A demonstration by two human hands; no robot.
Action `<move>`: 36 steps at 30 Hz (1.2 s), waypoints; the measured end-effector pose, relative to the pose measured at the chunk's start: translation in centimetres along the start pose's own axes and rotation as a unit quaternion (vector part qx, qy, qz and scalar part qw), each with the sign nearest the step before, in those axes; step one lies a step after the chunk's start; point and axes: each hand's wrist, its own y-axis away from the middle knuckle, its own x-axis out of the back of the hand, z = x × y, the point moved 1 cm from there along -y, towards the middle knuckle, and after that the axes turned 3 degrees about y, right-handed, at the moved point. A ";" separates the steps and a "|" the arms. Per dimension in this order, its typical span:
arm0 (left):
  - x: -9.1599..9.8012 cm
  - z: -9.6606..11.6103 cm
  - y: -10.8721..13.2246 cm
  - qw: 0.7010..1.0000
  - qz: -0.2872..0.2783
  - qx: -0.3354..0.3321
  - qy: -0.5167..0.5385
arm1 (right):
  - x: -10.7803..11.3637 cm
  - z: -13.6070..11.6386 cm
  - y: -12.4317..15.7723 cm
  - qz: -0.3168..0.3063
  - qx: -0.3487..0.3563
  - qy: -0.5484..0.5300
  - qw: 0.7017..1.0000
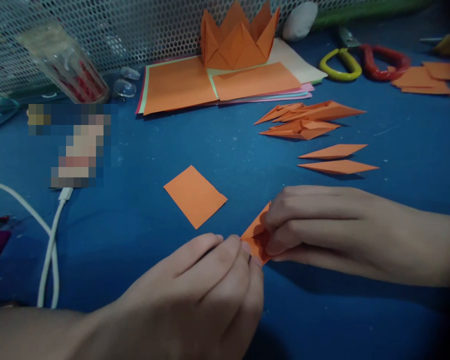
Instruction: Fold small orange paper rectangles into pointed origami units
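Observation:
A small folded orange paper [258,234] is held between both hands, low and right of the middle. My left hand [217,285] pinches its lower left side with closed fingers. My right hand [315,227] grips its right side, fingers bent together and hiding part of it. Just beyond my left hand lies a flat orange paper rectangle [195,196]. Two slim folded orange pieces [337,166] rest above my right hand, and several more folded pieces [303,127] lie behind them.
An orange folded paper crown [240,42] stands on stacked coloured sheets [176,90] at the back. Scissors [385,62] and orange paper pieces [422,82] lie back right. On the left are a tilted glass jar [67,70] and a white cable [51,245].

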 end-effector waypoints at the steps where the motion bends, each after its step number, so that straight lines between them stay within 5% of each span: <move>1: 0.0 0.0 0.0 1.000 -0.007 0.002 0.000 | 0.0 0.0 0.0 0.003 -0.002 -0.003 1.000; 12: 0.3 -0.2 0.1 0.998 -0.034 -0.052 -0.029 | -0.3 -0.5 0.0 -0.008 -0.070 -0.066 0.995; 19: 0.2 -0.9 -0.6 0.990 -0.002 0.033 0.138 | -0.2 -0.7 0.3 -0.003 -0.084 -0.085 0.993; 23: 0.2 -0.8 -0.6 0.989 0.029 0.049 0.135 | -0.3 -0.6 0.3 -0.006 -0.091 -0.089 0.992; 36: 0.8 -0.7 -1.8 0.996 -0.056 -0.025 0.064 | -1.2 -1.2 0.0 0.021 -0.089 -0.055 0.994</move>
